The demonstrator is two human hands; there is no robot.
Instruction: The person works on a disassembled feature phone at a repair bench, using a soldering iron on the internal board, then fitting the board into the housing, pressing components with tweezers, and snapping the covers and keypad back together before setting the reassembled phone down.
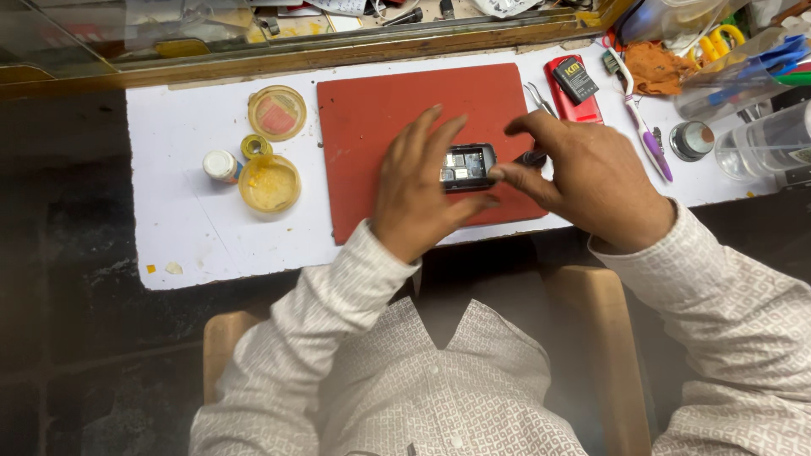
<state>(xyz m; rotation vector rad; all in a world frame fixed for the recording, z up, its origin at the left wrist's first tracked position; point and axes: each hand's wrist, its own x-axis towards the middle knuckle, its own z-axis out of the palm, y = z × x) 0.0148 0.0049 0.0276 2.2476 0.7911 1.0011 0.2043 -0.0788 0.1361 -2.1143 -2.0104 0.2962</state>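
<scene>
On red mat near front edge, L hand & R hand grip pinching opened phone.

A small black battery lies on a red phone shell at the far right of the red mat, its top bearing a dark label with yellow print; a small jar with a white cap and an orange-banded label stands at the left of the worktop, just beside a round yellow tub. A lidded yellow tub with a pinkish centre sits behind them; no screen shows lit, and the opened phone shows only metal shields.
</scene>
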